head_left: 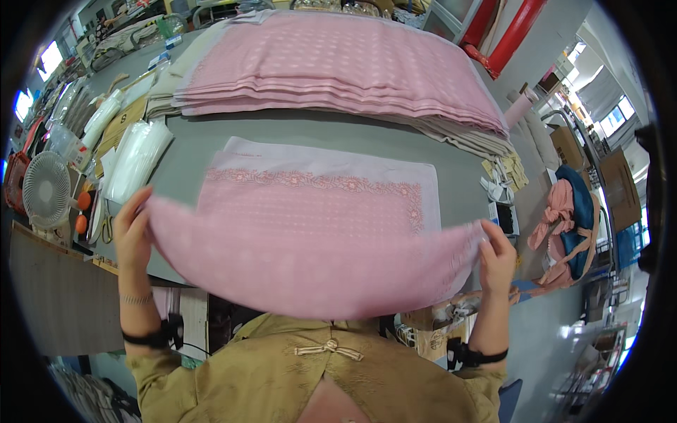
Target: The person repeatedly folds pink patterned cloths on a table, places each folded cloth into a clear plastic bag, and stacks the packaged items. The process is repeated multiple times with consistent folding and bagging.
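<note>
A pink patterned scarf [317, 264] hangs between my two hands, its near part raised above the table edge and sagging in the middle. My left hand [132, 227] pinches its left corner, and my right hand [496, 256] grips the right corner. Motion blurs the lifted cloth. The far part of the scarf, with a pale margin and a red floral border [338, 184], lies on the grey table [460, 185]. Whether the lifted and lying parts are one layer or folded layers, I cannot tell.
Beyond lies a tall stack of pink cloths [338, 63] over beige fabric [449, 135]. To the left are clear plastic sleeves [137, 158], a small fan [46, 187] and yellow-handled scissors [107, 228]. At right sit a small box [505, 217] and bundled pink fabric [552, 211].
</note>
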